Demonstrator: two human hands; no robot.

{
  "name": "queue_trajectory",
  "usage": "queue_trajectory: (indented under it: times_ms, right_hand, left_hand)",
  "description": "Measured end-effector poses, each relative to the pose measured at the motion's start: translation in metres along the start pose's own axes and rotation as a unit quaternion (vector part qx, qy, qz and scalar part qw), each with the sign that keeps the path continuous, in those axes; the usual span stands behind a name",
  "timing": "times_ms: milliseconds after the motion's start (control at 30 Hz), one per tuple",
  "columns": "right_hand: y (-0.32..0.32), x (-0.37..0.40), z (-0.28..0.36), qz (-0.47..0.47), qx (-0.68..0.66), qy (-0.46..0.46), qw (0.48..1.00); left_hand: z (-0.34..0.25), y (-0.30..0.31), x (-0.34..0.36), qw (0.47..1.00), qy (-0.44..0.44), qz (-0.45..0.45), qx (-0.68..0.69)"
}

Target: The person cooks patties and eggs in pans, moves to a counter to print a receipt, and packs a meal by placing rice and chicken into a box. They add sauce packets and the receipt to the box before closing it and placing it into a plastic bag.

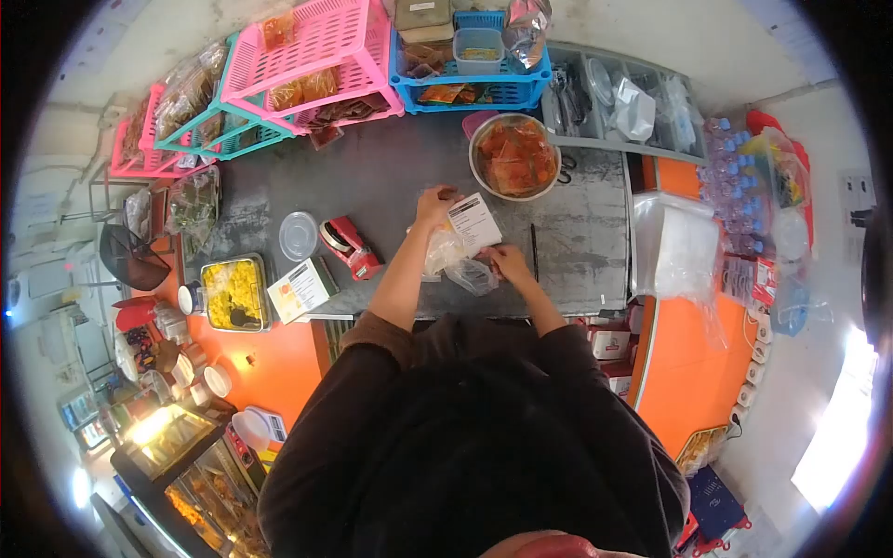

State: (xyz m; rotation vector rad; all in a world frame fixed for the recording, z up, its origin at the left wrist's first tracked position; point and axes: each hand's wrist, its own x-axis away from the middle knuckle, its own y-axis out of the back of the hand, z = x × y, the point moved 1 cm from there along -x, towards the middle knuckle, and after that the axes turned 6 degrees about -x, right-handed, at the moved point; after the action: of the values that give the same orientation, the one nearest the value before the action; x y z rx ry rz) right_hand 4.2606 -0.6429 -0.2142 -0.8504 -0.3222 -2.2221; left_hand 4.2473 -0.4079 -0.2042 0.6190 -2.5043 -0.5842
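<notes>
Scuffed dark desk (372, 167) up front, pink crates (307, 51) along the back. Printed card (476, 223) sits mid-desk, slightly tilted, overlapping a see-through plastic bag (474, 277) just below it. Left hand (433, 206) is curled at the card's upper left edge, right hand (508, 264) meets its lower corner beside the bag. Honestly can't tell if either set of fingers is pinching card, plastic or both. Tip imo: hold the card by its edges so it doesn't crease, and let one hand steady it while the other sorts the floppy plastic. I'd also keep sleeves off the red-and-black device (352, 249) to the left.
</notes>
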Motion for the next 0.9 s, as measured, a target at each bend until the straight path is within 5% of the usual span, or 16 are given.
queue_trajectory:
  times_ms: [67,133,200,233,300,367,433,500,633,700,733,767,833,900]
  right_hand:
    - [0.013,-0.012,0.0,0.001,0.062,0.028,0.998]
    - [0.016,-0.021,0.003,0.002,0.121,0.053,0.991]
    - [0.022,-0.024,0.012,-0.082,0.491,0.066,0.865]
    - [0.023,-0.015,0.025,-0.077,0.487,0.063,0.868]
    - [0.02,0.008,0.074,-0.119,0.508,0.031,0.853]
    - [0.004,0.024,0.106,-0.045,0.517,0.132,0.844]
    - [-0.021,0.036,0.117,-0.071,0.357,0.424,0.829]
    - [-0.038,0.032,0.111,0.072,0.323,0.462,0.823]
    - [-0.058,0.01,0.076,0.168,0.348,0.392,0.835]
    - [-0.044,0.026,0.055,0.05,0.129,0.532,0.835]
    - [-0.027,0.045,0.056,0.088,0.007,0.496,0.864]
    - [-0.006,0.075,0.061,0.122,-0.114,0.452,0.876]
    - [0.047,0.118,0.037,-0.001,-0.207,0.218,0.954]
    - [0.087,0.136,0.011,0.04,-0.471,0.322,0.82]
  left_hand:
    - [0.006,-0.002,-0.01,0.998,0.03,0.022,-0.047]
    - [0.017,-0.006,-0.027,0.968,0.053,0.043,-0.241]
    - [0.022,0.003,-0.028,0.959,0.036,0.028,-0.28]
    - [0.021,0.013,-0.025,0.949,0.009,0.007,-0.314]
    - [0.03,0.043,0.0,0.962,-0.047,-0.072,-0.259]
    - [0.037,0.065,0.047,0.98,-0.065,-0.172,-0.08]
    - [0.062,0.072,0.09,0.973,-0.045,-0.211,-0.083]
    - [0.084,0.049,0.129,0.97,-0.044,-0.23,-0.066]
    - [0.157,0.008,0.141,0.987,0.033,-0.158,0.007]
    - [0.12,0.001,0.156,0.995,-0.078,-0.065,0.01]
    - [0.074,-0.005,0.154,0.895,0.069,-0.047,0.438]
    - [0.031,-0.003,0.162,0.894,0.061,-0.035,0.442]
    - [-0.031,0.0,0.184,0.882,-0.009,0.068,0.465]
    - [-0.069,-0.009,0.194,0.873,-0.056,0.141,0.464]
